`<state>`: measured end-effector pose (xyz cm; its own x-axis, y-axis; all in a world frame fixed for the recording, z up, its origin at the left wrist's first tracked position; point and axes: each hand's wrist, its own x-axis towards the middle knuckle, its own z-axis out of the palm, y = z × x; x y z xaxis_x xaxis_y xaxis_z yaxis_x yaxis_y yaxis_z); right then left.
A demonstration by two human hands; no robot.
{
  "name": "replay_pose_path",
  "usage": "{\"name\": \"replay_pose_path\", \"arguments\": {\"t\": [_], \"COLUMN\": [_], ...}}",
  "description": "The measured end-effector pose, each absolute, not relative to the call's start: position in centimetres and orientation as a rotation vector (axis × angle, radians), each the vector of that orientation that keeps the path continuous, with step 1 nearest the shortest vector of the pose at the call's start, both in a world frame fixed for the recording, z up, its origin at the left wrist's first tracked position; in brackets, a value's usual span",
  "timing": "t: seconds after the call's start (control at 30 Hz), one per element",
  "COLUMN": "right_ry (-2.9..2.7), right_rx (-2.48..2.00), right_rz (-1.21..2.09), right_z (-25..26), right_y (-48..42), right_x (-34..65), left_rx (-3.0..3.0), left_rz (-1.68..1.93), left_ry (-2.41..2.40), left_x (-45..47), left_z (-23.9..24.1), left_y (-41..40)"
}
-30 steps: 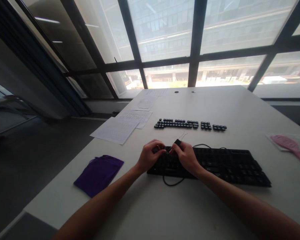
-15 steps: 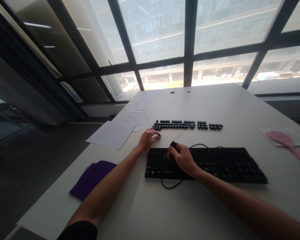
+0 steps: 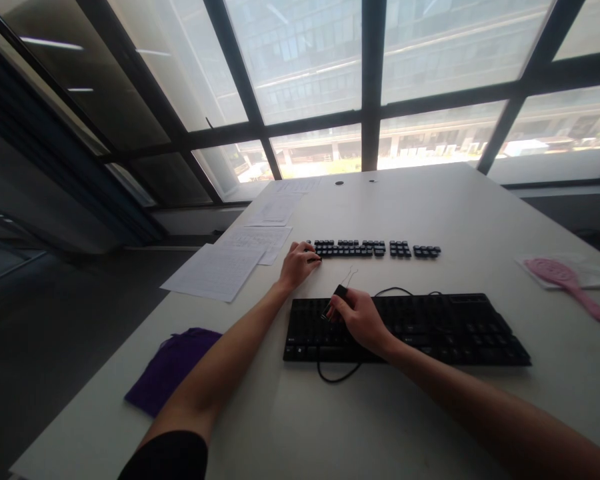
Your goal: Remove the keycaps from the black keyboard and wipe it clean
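Note:
My left hand [image 3: 298,265] is at the left end of the rows of loose black keycaps [image 3: 350,251], its fingertips pinched on a small dark keycap there. Fingers partly cover that end of the rows. Over the left half of the black keyboard [image 3: 445,327], my right hand [image 3: 364,319] grips a keycap puller [image 3: 341,291] by its dark handle. Two thin wire prongs stick out of it, pointing up and away. The keyboard lies flat, and some of its keys are hidden under the right hand.
Printed sheets [image 3: 215,270] lie along the desk's left edge. Nearer me is a purple cloth pouch [image 3: 175,367], partly behind my left forearm. A pink hairbrush [image 3: 560,275] rests on a plastic bag at the right. The keyboard's cable [image 3: 337,380] loops out in front.
My left hand has moved forward with the keycap to the left end of the keycap rows. The right hand keeps hold of the puller over the keyboard. The view has shifted slightly.

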<state>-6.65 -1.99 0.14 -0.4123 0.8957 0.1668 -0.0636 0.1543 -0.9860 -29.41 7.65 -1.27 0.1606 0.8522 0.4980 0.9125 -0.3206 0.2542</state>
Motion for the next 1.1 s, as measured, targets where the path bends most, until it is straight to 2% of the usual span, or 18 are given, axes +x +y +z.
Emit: {"name": "replay_pose_path", "arguments": {"t": [0.87,1.1], "right_ry": [-1.584,-1.576], "right_rx": [-0.805,-0.824], "right_rz": [1.353,1.252], "right_z": [0.1,1.1], "right_y": [-2.0,-0.6], "right_x": [-6.4,-5.0], "left_rx": [-2.039,-2.223], "left_rz": [-0.988,-1.085], "left_ry": [-1.939,-1.98], "left_x": [-29.0,-27.2], "left_z": [-1.2,0.8], "left_y": [6.9,2.1]}}
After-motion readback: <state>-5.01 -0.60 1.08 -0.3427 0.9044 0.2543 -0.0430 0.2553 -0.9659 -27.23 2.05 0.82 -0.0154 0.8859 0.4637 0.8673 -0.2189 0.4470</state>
